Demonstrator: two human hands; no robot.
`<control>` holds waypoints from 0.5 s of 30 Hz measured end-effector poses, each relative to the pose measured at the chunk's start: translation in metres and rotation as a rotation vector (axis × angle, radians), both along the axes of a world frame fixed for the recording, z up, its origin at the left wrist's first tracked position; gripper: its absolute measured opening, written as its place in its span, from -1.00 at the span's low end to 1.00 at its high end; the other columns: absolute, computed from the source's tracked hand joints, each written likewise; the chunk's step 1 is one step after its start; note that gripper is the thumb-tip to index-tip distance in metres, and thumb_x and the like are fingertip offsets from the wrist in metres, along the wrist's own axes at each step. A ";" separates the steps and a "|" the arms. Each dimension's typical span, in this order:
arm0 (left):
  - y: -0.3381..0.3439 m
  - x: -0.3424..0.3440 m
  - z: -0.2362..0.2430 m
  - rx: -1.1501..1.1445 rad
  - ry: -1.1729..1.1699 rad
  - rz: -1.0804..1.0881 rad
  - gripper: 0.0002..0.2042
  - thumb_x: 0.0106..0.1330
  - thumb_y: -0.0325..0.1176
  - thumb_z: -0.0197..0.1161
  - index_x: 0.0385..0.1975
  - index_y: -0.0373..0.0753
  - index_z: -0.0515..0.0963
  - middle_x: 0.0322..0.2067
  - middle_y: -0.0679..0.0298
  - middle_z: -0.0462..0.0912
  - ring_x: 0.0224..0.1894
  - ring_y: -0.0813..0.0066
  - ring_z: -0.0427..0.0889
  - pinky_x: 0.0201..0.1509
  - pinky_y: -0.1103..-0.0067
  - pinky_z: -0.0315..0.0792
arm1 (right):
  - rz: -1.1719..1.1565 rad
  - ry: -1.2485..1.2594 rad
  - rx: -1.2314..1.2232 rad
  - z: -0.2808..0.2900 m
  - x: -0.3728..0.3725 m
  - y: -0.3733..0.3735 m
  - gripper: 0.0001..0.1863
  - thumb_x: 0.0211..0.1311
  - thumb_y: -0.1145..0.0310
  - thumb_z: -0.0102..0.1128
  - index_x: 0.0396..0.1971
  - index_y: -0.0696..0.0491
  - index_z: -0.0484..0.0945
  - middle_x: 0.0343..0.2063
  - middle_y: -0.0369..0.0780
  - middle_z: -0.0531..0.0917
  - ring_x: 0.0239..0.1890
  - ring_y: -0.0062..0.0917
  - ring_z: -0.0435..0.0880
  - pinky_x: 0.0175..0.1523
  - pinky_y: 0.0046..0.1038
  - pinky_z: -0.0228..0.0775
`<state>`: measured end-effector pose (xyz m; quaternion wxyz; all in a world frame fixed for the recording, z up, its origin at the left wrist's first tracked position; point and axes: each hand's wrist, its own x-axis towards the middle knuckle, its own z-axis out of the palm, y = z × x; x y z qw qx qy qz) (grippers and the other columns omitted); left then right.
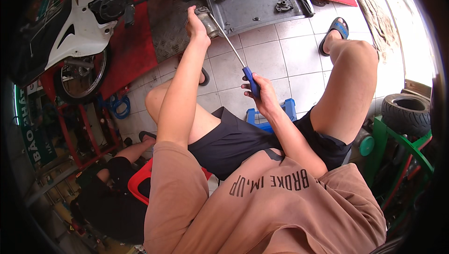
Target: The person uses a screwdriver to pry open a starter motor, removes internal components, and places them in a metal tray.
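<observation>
Fingers of the left hand (195, 28) are gripping a grey, rounded metal part (208, 23) near a shallow black tray (252, 4); the right hand (265, 96) is holding a blue-handled screwdriver (248, 73) toward it. The part is likely feeling rigid, hefty, perhaps greasy, its sides offering firmest hold.

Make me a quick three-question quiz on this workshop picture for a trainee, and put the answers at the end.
1. True or false: the left hand holds the screwdriver.
2. What colour is the screwdriver's handle? A) red B) blue C) green
3. Fill in: the partly visible motorcycle stands toward the upper ____ of the picture.

Key:
1. False; the right hand holds it, while the left holds a metal part.
2. B
3. left
</observation>
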<state>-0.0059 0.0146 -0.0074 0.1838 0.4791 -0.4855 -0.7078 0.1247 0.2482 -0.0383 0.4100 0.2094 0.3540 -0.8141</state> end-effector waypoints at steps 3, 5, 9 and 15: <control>0.002 -0.001 0.001 -0.013 -0.023 0.002 -0.63 0.15 0.02 0.09 -0.35 -0.19 0.49 -0.47 0.27 0.56 -0.46 0.38 0.57 -0.33 0.41 0.50 | -0.070 -0.044 0.001 -0.002 0.001 -0.001 -0.70 0.30 0.25 0.10 -0.15 0.20 0.49 -0.28 -0.20 0.58 -0.26 -0.51 0.63 -0.27 -0.48 0.47; 0.001 -0.001 0.000 -0.002 -0.017 -0.001 -0.60 0.13 0.02 0.13 -0.31 -0.24 0.51 -0.41 0.25 0.57 -0.41 0.38 0.60 -0.30 0.43 0.52 | -0.107 -0.067 -0.011 -0.003 0.002 -0.001 -0.70 0.28 0.27 0.14 -0.15 0.19 0.49 -0.27 -0.21 0.58 -0.24 -0.51 0.63 -0.26 -0.48 0.47; 0.000 -0.001 -0.003 -0.013 -0.021 0.007 -0.55 0.11 0.02 0.17 -0.26 -0.30 0.54 -0.35 0.24 0.58 -0.36 0.39 0.61 -0.27 0.43 0.54 | -0.118 -0.141 -0.062 0.003 0.001 0.000 -0.72 0.23 0.35 0.20 -0.14 0.20 0.48 -0.27 -0.21 0.57 -0.18 -0.49 0.62 -0.18 -0.49 0.48; -0.002 -0.004 -0.005 -0.010 -0.022 -0.035 -0.61 0.15 0.06 0.07 -0.33 -0.17 0.51 -0.46 0.27 0.58 -0.42 0.38 0.59 -0.26 0.40 0.51 | -0.184 -0.106 -0.135 -0.007 0.001 -0.003 -0.68 0.18 0.40 0.23 -0.12 0.24 0.46 -0.27 -0.16 0.58 -0.18 -0.50 0.59 -0.12 -0.54 0.47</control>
